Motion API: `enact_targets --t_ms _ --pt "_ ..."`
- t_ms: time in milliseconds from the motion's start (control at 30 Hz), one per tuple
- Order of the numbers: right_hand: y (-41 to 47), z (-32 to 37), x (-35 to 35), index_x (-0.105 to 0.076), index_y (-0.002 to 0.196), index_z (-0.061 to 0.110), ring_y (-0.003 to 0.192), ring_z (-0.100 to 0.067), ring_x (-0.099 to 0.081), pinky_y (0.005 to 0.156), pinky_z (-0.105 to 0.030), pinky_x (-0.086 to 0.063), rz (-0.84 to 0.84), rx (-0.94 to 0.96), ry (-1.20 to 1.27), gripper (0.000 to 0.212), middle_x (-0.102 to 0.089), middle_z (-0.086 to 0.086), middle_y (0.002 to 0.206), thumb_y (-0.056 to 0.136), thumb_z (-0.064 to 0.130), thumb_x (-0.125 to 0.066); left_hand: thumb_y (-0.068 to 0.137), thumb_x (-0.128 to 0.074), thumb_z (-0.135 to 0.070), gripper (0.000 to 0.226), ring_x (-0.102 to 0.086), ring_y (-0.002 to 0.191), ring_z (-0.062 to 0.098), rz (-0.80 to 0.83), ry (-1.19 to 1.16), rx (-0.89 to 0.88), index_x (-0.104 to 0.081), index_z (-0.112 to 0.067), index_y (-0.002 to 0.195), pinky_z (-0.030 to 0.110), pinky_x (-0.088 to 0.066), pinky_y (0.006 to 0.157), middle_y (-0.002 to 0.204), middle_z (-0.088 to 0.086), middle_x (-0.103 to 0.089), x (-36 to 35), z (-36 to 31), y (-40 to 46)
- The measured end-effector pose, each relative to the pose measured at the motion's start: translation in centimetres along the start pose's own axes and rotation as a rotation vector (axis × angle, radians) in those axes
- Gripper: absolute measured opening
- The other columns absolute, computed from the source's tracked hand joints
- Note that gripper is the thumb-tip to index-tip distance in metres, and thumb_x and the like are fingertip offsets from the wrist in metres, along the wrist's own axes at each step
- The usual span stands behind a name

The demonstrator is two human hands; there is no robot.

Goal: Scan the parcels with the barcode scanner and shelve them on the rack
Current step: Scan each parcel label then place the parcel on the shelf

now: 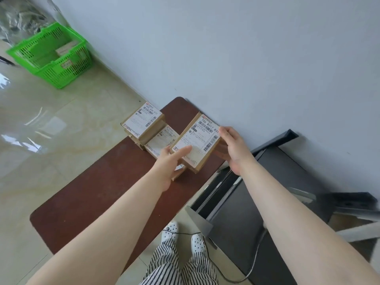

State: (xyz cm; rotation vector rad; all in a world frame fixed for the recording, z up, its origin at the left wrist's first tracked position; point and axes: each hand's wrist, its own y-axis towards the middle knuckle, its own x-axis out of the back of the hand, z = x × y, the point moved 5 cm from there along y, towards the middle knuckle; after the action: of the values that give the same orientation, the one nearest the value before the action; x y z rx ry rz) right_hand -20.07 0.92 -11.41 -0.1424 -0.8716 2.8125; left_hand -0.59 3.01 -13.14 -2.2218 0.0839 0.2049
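1. Head view: left hand point(171, 159) and right hand point(233, 148) grip labelled parcel point(197, 140) by opposite edges, thumb curled over label, above brown table point(98, 188).
2. Other parcels point(144, 124) stacked just beside, by wall point(226, 58).
3. Green basket point(51, 54) on floor, well apart.

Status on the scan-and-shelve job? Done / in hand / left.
Done: nothing visibly; no scanner in view, and no parcel seen on the black rack.
In hand: both hands, left hand and right hand, hold the top parcel, label up, over the brown table.
Left: scanning and shelving it, then the other parcels on the table. The green basket also holds boxes.
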Motion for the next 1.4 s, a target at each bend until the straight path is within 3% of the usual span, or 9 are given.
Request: enact_targets --t_ms 167,300,467,633,733,800,1167,1267,1400 --pt "-1.5 0.6 3.0 -0.064 0.097 0.020 0.089 -0.018 -0.063 0.089 -0.037 -0.046 0.078 0.043 -0.015 0.012 -0.071 0.000 0.097 0.101 0.029 -0.057 0.093 -0.070 -0.031 0.026 -0.066 0.111 0.020 0.164 0.145 0.044 -0.072 -0.018 0.116 0.038 -0.053 0.101 0.113 0.006 -0.075 -1.3 0.6 -1.6" --pt "-3.3 0.0 5.0 -0.071 0.103 0.024 0.103 -0.018 -0.063 0.101 -0.040 -0.041 0.082 0.101 -0.125 0.020 -0.074 0.002 0.104 0.101 0.034 -0.054 0.097 -0.063 -0.030 0.030 -0.068 0.114 0.024 0.288 0.292 0.049 -0.067 -0.015 0.123 0.042 -0.051 0.104 0.114 0.006 -0.076 -3.5 1.8 -3.4" --pt "-6.2 -0.9 7.5 -0.068 0.118 0.026 0.108 -0.009 -0.063 0.092 -0.027 -0.046 -0.027 0.157 -0.115 0.027 -0.072 0.005 0.114 0.102 0.039 -0.052 0.097 -0.063 -0.033 0.031 -0.072 0.108 0.018 0.307 0.423 -0.020 -0.066 -0.016 0.123 0.039 -0.055 0.100 0.111 0.003 -0.077 -5.9 2.9 -5.0" --pt "-10.8 -4.8 12.5 -0.055 0.124 0.024 0.105 -0.002 -0.060 0.089 -0.017 -0.045 -0.554 0.319 -0.057 0.028 -0.061 0.008 0.116 0.097 0.020 -0.062 0.096 -0.066 -0.035 0.032 -0.072 0.107 0.019 0.232 0.398 -0.042 -0.067 -0.015 0.121 0.038 -0.055 0.098 0.109 0.002 -0.078 -6.6 4.0 -5.5" --pt "-13.3 -9.4 15.9 -0.055 0.123 0.009 0.109 -0.025 -0.055 0.096 -0.038 -0.045 -0.917 0.212 -0.191 0.038 -0.058 -0.007 0.118 0.089 0.017 -0.071 0.095 -0.067 -0.033 0.035 -0.073 0.104 0.018 0.156 0.343 -0.031 -0.065 -0.013 0.124 0.033 -0.057 0.089 0.106 0.002 -0.079 -6.4 4.8 -5.6" --pt "-13.8 -12.0 17.0 -0.052 0.126 0.003 0.115 -0.037 -0.050 0.099 -0.049 -0.042 -0.982 0.047 -0.287 0.052 -0.055 -0.016 0.122 0.084 0.022 -0.077 0.095 -0.068 -0.032 0.036 -0.074 0.101 0.018 0.114 0.301 -0.021 -0.064 -0.012 0.125 0.030 -0.057 0.083 0.104 0.003 -0.079 -6.3 5.4 -5.6" --pt "-13.6 -12.4 17.2 -0.040 0.124 0.001 0.107 -0.037 -0.062 0.081 -0.038 -0.044 -0.852 -0.130 -0.215 0.057 -0.062 -0.019 0.119 0.085 0.020 -0.078 0.094 -0.068 -0.034 0.038 -0.075 0.100 0.016 0.092 0.255 -0.013 -0.064 -0.012 0.125 0.026 -0.057 0.078 0.106 0.003 -0.078 -7.1 7.1 -7.0" --pt "-14.4 -11.3 16.6 -0.046 0.119 0.007 0.095 -0.026 -0.063 0.078 -0.031 -0.043 -0.812 -0.090 -0.035 0.049 -0.063 -0.007 0.107 0.084 0.020 -0.079 0.095 -0.068 -0.033 0.036 -0.075 0.100 0.016 0.087 0.238 -0.023 -0.065 -0.013 0.125 0.027 -0.057 0.079 0.106 0.003 -0.078 -6.9 7.0 -7.3" --pt "-15.0 -8.6 14.2 -0.058 0.115 0.013 0.083 -0.014 -0.060 0.078 -0.031 -0.045 -0.520 -0.048 0.321 0.028 -0.068 0.001 0.097 0.091 0.020 -0.070 0.095 -0.067 -0.032 0.032 -0.074 0.099 0.017 0.069 0.196 -0.034 -0.067 -0.014 0.122 0.030 -0.056 0.083 0.104 0.003 -0.079 -6.3 6.8 -7.3"
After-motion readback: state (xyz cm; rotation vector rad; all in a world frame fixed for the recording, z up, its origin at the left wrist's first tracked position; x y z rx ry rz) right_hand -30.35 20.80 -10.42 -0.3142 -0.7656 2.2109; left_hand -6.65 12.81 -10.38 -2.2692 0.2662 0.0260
